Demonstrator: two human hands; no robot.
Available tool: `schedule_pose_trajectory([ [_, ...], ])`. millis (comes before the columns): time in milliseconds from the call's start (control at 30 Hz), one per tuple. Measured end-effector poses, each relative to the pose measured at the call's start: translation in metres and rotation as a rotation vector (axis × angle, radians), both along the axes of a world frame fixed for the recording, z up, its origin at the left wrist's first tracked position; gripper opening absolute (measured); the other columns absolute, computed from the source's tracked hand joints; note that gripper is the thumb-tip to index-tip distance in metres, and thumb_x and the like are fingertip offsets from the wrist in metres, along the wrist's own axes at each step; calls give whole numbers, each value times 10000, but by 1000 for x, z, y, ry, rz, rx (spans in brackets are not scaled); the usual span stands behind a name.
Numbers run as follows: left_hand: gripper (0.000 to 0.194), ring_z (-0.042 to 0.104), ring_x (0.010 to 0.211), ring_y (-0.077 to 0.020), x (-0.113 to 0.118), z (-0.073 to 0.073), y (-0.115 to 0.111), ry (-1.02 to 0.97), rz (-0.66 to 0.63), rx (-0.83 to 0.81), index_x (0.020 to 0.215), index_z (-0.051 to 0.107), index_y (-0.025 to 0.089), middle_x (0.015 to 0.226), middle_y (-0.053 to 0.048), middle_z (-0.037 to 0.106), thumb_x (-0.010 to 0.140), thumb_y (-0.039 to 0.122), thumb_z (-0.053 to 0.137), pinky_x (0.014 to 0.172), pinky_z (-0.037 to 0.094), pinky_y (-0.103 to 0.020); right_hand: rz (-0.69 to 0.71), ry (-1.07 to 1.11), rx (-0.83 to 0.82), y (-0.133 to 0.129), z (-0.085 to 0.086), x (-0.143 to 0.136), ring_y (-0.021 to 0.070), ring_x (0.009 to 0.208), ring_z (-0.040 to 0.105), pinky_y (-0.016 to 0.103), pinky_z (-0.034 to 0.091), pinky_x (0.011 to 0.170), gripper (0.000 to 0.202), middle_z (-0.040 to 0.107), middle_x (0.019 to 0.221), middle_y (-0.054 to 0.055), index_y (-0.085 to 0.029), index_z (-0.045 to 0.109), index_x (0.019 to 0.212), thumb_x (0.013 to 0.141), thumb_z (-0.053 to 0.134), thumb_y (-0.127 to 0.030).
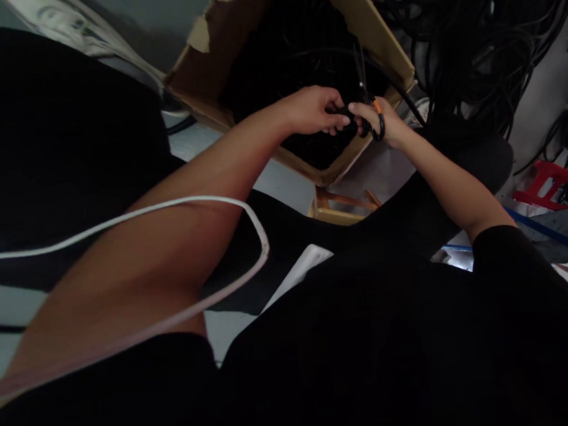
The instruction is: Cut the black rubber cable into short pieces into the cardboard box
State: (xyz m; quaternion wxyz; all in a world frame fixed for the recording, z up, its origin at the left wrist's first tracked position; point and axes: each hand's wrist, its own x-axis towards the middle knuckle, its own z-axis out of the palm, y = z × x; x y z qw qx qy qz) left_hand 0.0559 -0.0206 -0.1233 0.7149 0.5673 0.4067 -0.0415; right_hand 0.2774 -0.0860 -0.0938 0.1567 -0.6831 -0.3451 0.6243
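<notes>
Over an open cardboard box (382,36) filled with dark pieces, my two hands meet. My left hand (317,110) pinches a small black part (342,115) between thumb and fingers. From the other side, my right hand (380,118) reaches the same black part with its thumb and fingertips. Scissors (361,75) with black and orange handles hang on my right hand, their blades pointing up over the box. The exact shape of the black part is too dark to make out.
Coiled black cables (494,52) hang at the upper right. A red plastic stool (557,184) is at the right, and a wooden stool (339,216) is below the box. A white cable (187,200) loops across the left foreground.
</notes>
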Motion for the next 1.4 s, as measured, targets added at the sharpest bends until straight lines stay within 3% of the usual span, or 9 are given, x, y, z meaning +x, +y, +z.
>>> schedule_pose_trajectory([
  [133,401,878,1196,-332,-4,7,4,71,13,36,1401,863,247,975,-51,882,1164,570,880,1094,657,-491,-53,-48,7,3,-10,8,250,1006,775,425,710,1017,714,634,862,7,-296,575,966,1217,756,-940],
  [267,479,759,1220,-249,-13,17,13,152,-11,188,1587,809,253,974,40,892,1272,597,699,1169,578,-409,-121,-49,-8,1,-11,17,250,991,798,402,711,996,617,717,932,21,-279,635,1015,1191,856,-827],
  [467,579,673,1320,-253,-16,28,17,221,-64,346,1749,733,181,1340,5,941,1298,490,542,1206,513,-395,200,-7,-68,-10,3,17,247,931,689,398,683,968,373,692,884,13,-272,663,965,1090,979,-426],
  [633,756,668,1422,-307,-12,30,9,215,-161,307,1806,712,254,1084,34,939,1284,730,441,1268,482,-447,305,-8,-62,-3,16,10,257,903,629,395,649,884,420,562,809,-21,-286,641,1003,1038,1036,-424],
  [767,716,685,1385,-292,-8,29,5,189,-162,339,1746,775,228,1127,-1,927,1259,670,492,1256,522,-449,350,-58,-75,2,17,13,238,856,593,365,590,817,417,522,775,-36,-293,613,961,1057,1004,-399],
  [1000,514,772,1315,-311,-5,14,2,156,-152,393,1622,864,232,1316,-69,950,1229,451,614,1148,586,-436,411,-53,-45,0,13,21,214,812,573,334,557,756,473,545,741,-49,-287,631,961,1070,1009,-550],
  [1200,548,739,1244,-279,-10,16,6,153,-250,422,1643,851,190,1421,-87,924,1252,412,539,1157,568,-413,355,-48,-181,-1,15,26,229,831,726,348,615,770,668,750,873,58,-251,649,978,1156,935,-827],
  [1300,549,715,1230,-282,-13,12,9,140,-222,405,1602,863,237,1307,-64,937,1259,465,500,1160,558,-427,268,-98,-218,-2,15,26,258,827,784,362,645,750,744,769,903,70,-250,656,1148,1151,850,-969],
  [1400,563,718,1289,-315,-15,8,11,136,-190,364,1511,893,304,1092,-28,926,1249,642,527,1186,544,-460,232,-115,-178,-5,15,24,242,772,781,343,649,732,778,735,877,9,-266,596,1335,1162,814,-993],
])
